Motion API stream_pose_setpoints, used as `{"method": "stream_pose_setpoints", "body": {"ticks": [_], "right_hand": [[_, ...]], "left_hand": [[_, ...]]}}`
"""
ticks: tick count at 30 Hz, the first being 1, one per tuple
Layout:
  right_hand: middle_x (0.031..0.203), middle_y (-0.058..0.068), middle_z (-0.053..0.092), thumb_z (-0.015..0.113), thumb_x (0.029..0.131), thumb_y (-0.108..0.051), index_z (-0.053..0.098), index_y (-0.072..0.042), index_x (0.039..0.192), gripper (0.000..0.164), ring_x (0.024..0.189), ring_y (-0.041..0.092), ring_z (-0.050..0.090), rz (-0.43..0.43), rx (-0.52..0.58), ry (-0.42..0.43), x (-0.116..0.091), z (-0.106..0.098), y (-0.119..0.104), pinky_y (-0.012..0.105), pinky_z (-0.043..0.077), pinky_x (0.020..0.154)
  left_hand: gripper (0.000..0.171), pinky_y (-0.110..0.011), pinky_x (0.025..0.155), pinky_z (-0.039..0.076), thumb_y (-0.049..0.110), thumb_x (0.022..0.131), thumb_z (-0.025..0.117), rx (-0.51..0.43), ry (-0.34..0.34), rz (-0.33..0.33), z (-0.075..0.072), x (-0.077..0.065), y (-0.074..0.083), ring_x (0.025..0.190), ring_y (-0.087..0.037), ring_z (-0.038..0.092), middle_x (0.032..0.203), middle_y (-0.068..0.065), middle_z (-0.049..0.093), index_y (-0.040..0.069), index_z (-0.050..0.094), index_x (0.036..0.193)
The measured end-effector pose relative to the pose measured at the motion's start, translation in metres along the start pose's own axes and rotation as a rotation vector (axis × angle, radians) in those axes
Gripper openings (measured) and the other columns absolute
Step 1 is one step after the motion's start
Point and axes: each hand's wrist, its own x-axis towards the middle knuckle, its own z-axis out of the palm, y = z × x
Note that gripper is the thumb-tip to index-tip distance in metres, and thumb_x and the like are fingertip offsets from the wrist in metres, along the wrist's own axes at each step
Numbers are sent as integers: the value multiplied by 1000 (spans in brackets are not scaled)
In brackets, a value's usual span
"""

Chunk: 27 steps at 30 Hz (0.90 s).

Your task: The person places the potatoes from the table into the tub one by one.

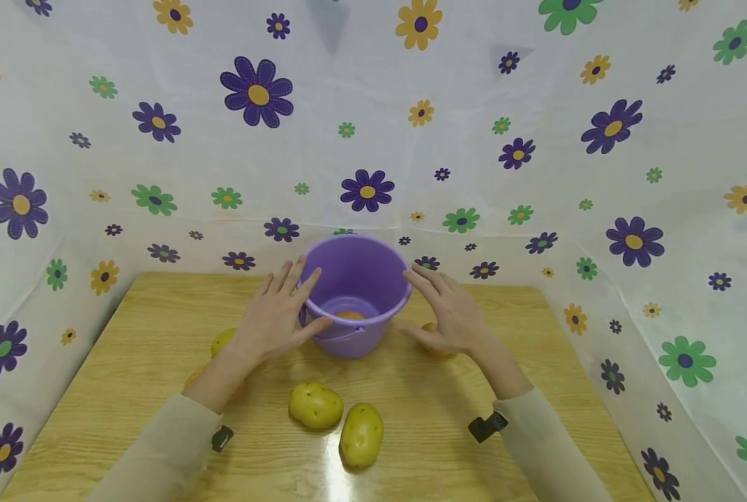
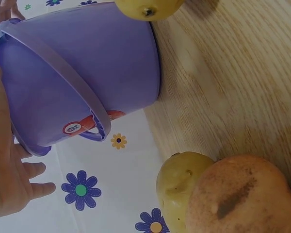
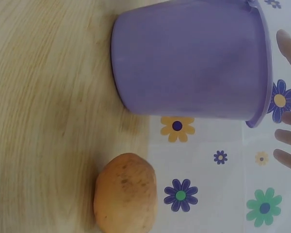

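A purple plastic bucket stands upright on the table, its handle hanging down the outside. Something orange lies at its bottom, mostly hidden by the front wall. At the bucket's left rim is my left hand, fingers spread and nearly straight; whether it touches the rim I cannot tell. On the other side my right hand hovers beside the right rim, fingers extended, holding nothing. Beneath that hand sits a brown potato. Two yellow potatoes lie in front of the bucket.
Left of the bucket, partly behind my left forearm, are another yellow potato and a brown potato. The wooden table meets a white flower-patterned cloth at the back and sides.
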Motion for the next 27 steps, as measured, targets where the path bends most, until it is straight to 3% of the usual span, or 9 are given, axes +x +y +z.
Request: {"method": "stream_pose_setpoints", "body": {"ticks": [5,13,21,27], "right_hand": [[155,21,55,47,96,-80,46,-9,158,95,135,44,60,0,15,39,-13,0,5,63,54,108],[158,21,51,34,95,-87,43,-9,160,101,135,45,59,73,8,-15,-35,2,10,65,52,109],[153,21,56,33,95,-87,47,-10,157,100,126,44,65,15,-79,-34,-55,9,15,63,58,97],[153,21,56,35,95,-86,48,-10,157,99,129,44,63,18,-84,-36,-70,16,19,64,57,100]], "left_hand": [[95,-64,132,23,74,98,51,-1,3,-2,0,0,0,165,-43,18,178,-18,13,19,23,170],[95,-64,132,23,74,98,51,-2,-7,-1,-2,-1,1,164,-43,19,178,-17,12,18,23,170],[96,-65,132,23,73,97,53,1,-2,-2,-3,-1,2,164,-44,20,178,-18,13,18,24,169],[95,-64,132,23,74,98,50,2,-15,-5,-3,-1,2,164,-43,19,179,-16,10,19,23,170]]}}
